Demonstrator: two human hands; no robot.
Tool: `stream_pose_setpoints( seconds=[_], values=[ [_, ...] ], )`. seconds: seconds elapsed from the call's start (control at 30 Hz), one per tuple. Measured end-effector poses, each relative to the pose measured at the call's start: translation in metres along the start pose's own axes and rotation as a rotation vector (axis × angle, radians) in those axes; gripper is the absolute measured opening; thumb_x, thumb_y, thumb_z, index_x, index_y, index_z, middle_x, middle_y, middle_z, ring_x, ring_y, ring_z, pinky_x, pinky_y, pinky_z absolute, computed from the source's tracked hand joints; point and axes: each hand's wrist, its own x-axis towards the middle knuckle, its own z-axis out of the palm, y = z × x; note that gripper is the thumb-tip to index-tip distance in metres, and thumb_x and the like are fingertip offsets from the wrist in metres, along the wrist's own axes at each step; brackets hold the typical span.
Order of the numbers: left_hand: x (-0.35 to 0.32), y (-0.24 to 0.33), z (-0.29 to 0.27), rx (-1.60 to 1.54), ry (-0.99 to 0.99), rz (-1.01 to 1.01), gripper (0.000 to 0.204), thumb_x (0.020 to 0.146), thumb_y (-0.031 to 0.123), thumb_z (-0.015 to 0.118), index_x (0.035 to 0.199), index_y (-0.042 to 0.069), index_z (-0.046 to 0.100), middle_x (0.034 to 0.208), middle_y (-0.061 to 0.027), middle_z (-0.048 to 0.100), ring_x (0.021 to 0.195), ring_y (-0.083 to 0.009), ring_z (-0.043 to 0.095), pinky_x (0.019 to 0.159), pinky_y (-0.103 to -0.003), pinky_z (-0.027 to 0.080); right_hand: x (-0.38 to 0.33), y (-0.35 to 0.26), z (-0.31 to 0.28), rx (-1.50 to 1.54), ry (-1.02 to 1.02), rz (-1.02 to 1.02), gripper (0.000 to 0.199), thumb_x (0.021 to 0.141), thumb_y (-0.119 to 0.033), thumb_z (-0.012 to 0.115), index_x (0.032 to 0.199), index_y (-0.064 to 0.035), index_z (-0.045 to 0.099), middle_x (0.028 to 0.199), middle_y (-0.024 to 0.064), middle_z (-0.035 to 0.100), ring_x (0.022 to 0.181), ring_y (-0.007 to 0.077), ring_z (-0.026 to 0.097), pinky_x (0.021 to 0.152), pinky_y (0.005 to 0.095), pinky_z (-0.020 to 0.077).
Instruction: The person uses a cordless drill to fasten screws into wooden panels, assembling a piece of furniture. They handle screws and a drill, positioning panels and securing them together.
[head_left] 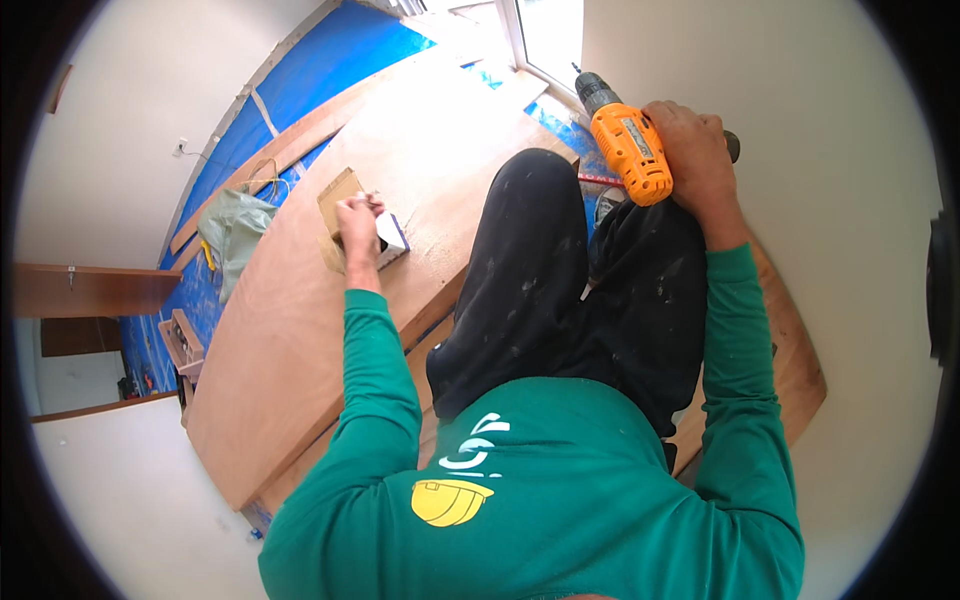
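Small box (390,238) on wooden panel (300,330), drill (628,150) to its right.

Small box (390,235) contents behind left hand (358,222)

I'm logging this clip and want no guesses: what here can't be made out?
Head view only:
- What the left hand takes from the small box: hidden by the fingers.
- The drill trigger and grip: covered by the right hand.
- The drill's tip: lost in window glare.
- The floor under the wooden panel: hidden by it.
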Motion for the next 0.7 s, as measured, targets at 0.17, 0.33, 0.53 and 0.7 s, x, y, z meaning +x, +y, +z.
stream_pose_setpoints(
  seconds=[0.17, 0.33, 0.53, 0.7],
  values=[
    [0.040, 0.020, -0.088, -0.656, -0.072, -0.121, 0.017, 0.117, 0.014, 0.055, 0.112, 0.001, 0.064, 0.104, -0.0082, 0.068, 0.090, -0.0158, 0.066, 0.077, -0.028, 0.060, -0.001, 0.008, 0.002, 0.100, -0.015, -0.018, 0.025, 0.094, -0.017, 0.073, 0.118, -0.0111, 0.067, 0.112, 0.0091, 0.075, 0.111, 0.0318, 0.071, 0.097, 0.0480, 0.0460],
    [0.007, 0.011, -0.109, -1.243, -0.461, -0.325, 0.022, 0.118, 0.016, 0.052, 0.117, -0.001, 0.065, 0.098, -0.0075, 0.065, 0.087, -0.0181, 0.061, 0.074, -0.027, 0.056, 0.001, 0.008, -0.003, 0.198, 0.058, -0.032, 0.030, 0.088, -0.018, 0.081, 0.114, -0.0079, 0.068, 0.105, 0.0126, 0.077, 0.099, 0.0369, 0.073, 0.082, 0.0476, 0.0537],
    [-0.009, 0.021, -0.087, -0.597, -0.461, -0.262, 0.033, 0.118, 0.033, 0.052, 0.114, 0.002, 0.062, 0.092, -0.0094, 0.064, 0.083, -0.0250, 0.062, 0.079, -0.037, 0.053, 0.014, 0.006, 0.007, 0.298, -0.093, -0.073, 0.031, 0.090, -0.018, 0.079, 0.116, -0.0070, 0.066, 0.107, 0.0130, 0.074, 0.103, 0.0341, 0.072, 0.087, 0.0466, 0.0512],
    [-0.049, -0.011, -0.016, 1.105, 0.122, 0.112, 0.052, 0.109, 0.053, 0.063, 0.110, 0.001, 0.061, 0.102, -0.0218, 0.070, 0.103, -0.0405, 0.071, 0.090, -0.049, 0.054, 0.044, -0.002, 0.038, 0.118, -0.425, -0.087, 0.027, 0.093, -0.014, 0.070, 0.119, -0.0098, 0.065, 0.104, 0.0103, 0.068, 0.106, 0.0289, 0.068, 0.095, 0.0448, 0.0441]
  ],
)
